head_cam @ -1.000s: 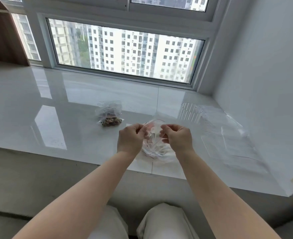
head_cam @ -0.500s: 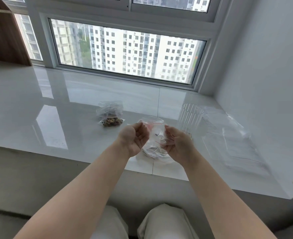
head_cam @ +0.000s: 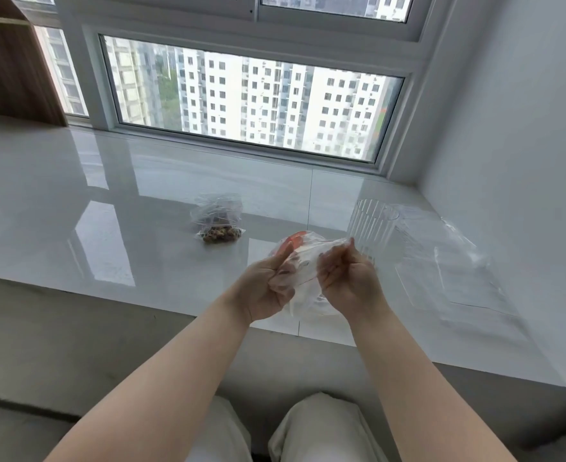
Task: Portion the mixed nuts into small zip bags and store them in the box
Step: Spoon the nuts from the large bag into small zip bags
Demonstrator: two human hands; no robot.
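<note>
A bundle of clear small zip bags (head_cam: 303,261) with red seal strips is held between both hands just above the white sill's front edge. My left hand (head_cam: 268,283) pinches its left side, palm turned up. My right hand (head_cam: 350,278) grips the right side with curled fingers. A zip bag of mixed nuts (head_cam: 219,220) lies farther back on the sill, to the left of my hands. A clear ribbed box (head_cam: 371,230) stands just behind my right hand.
The glossy white sill (head_cam: 108,201) runs under a wide window. Clear flat plastic sheets or bags (head_cam: 448,261) lie at the right by the white wall. A wooden shelf (head_cam: 11,58) stands at the far left. My knees are below the sill edge.
Both hands turned from palms-down to palms-up while holding the zip bags, lifting the bundle slightly. The view tilted a little; nuts bag and box stayed put.
</note>
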